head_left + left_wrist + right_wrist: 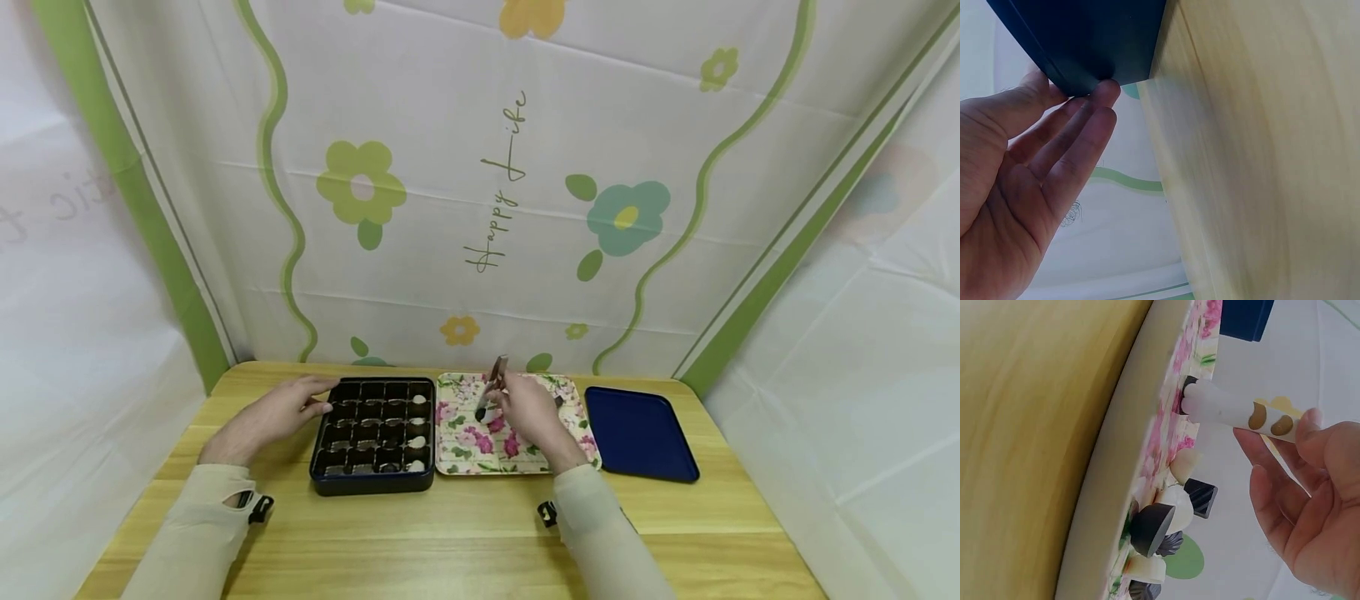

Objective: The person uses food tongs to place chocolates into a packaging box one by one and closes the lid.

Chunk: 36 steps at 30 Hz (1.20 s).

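My left hand (288,408) holds the far left corner of a dark blue box (372,487), fingertips at its wall (1079,44). Inside is a dark divided insert. White chocolates (417,442) fill its right column, with dark ones beside them in the nearer rows. A pair of tongs (1272,422) is gripped in my right hand (531,408), pointing down to the floral tray (457,460). At their tips is a dark chocolate (480,414), right at the tray's surface. More chocolates (1150,526), dark and white, lie on the tray, mostly hidden by the hand in the head view.
A flat dark blue lid-like tray (641,435) lies right of the floral one. All stand along the back of a wooden table (480,537), close to a white patterned curtain (450,150). More curtain hangs at both sides.
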### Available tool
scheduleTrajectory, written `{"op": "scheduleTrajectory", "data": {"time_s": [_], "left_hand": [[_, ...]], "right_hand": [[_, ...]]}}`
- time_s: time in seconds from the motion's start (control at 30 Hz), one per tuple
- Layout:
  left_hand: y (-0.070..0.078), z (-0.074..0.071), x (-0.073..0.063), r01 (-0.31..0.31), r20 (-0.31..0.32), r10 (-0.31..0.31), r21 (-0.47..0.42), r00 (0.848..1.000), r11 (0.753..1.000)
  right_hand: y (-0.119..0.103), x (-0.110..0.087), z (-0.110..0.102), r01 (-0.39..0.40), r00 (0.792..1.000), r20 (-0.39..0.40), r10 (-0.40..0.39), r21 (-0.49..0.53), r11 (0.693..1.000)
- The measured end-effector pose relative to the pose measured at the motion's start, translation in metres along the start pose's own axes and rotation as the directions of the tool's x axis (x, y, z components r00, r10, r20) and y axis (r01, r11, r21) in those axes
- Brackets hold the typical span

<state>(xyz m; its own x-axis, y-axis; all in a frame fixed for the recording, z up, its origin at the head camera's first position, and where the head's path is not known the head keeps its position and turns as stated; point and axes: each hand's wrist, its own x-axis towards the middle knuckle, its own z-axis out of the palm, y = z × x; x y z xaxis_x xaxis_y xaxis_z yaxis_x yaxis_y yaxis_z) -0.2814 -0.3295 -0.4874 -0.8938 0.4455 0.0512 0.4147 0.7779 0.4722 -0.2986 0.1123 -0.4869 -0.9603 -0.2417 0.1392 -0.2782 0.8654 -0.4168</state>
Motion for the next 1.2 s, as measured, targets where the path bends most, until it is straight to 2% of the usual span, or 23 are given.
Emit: {"op": "scheduleTrajectory", "data": {"time_s": [0.23, 0.47, 0.57, 0.83, 1.2], "left_hand": [[-0.001, 0.001, 0.001, 0.009, 0.002, -0.009, 0.009, 1.0, 1.0], [0.0, 0.001, 0.001, 0.006, -0.003, -0.006, 0.019, 1.0, 1.0], [0.003, 0.0, 0.0, 0.004, -0.008, -0.004, 0.022, 1.0, 1.0], [0.008, 0.001, -0.001, 0.01, -0.015, -0.01, 0.042, 1.0, 0.999], [0.005, 0.001, -0.001, 0.028, -0.006, -0.028, 0.03, 1.0, 0.999]], "right_hand": [[-0.008, -0.002, -0.007, 0.03, 0.997, -0.072, -0.03, 0.003, 1.0], [-0.006, -0.003, -0.005, 0.015, 1.0, 0.01, -0.014, -0.031, 0.999], [-0.005, -0.003, -0.001, 0.004, 1.0, 0.021, -0.003, -0.048, 0.999], [-0.004, -0.007, 0.006, -0.007, 0.999, -0.049, 0.002, -0.094, 0.996], [-0.014, -0.008, -0.002, 0.017, 0.996, -0.084, -0.021, -0.041, 0.999]]}}
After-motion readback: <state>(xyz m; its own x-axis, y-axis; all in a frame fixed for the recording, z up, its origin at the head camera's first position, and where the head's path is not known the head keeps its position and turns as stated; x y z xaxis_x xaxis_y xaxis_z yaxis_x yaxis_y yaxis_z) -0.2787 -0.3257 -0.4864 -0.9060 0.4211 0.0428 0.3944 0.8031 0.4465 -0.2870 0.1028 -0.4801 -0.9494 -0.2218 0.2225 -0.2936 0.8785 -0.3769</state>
